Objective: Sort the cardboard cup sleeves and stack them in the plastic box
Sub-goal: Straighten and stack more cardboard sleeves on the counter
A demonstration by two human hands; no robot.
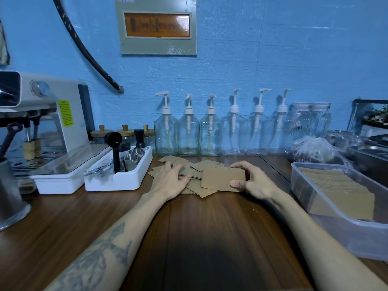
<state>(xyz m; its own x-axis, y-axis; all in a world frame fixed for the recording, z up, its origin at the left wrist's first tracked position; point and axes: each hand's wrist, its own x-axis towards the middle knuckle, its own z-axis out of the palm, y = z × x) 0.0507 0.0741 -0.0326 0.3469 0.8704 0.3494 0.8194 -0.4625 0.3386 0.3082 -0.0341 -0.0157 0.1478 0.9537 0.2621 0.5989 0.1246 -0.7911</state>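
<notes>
Near the worktop's (210,227) back edge, the right hand (252,181) pinches a sleeve bundle (223,178) while the left hand (172,177) rests flat-fingered on the loose sleeves (199,164), which look light, thin, bendable, best gripped by opposite edges, with the plastic box (357,229) at the right edge.

A blue-painted textured wall (273,59) backs a dark wood-grain bench (199,238) in dim, bluish light. A grey panel with an orange window (157,26) hangs high on the wall, and a black hose (84,53) curves down beside it. Clear pump bottles (210,131) (all apparently empty) line the wall; an espresso machine (42,118) stands at left.
</notes>
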